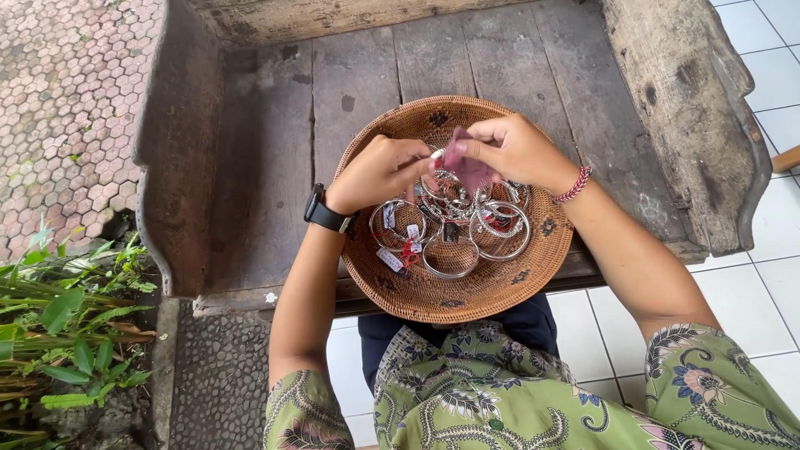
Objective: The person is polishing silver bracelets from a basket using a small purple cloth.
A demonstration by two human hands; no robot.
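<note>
A round woven basket [492, 292] rests on a weathered wooden bench and holds several silver bangles [454, 233] with small tags. Above the basket my left hand [379, 171] pinches a small silver piece [436, 154] between thumb and fingers. My right hand [512, 150] holds a pink cloth [465, 162] pressed against that piece. A black watch sits on my left wrist, and a red braided bracelet [573, 185] on my right wrist.
The old wooden bench [275, 167] has raised sides left and right. White floor tiles [775, 275] lie to the right, hexagonal paving [67, 108] to the left, and green plants [67, 325] at lower left. My lap in green patterned cloth fills the bottom.
</note>
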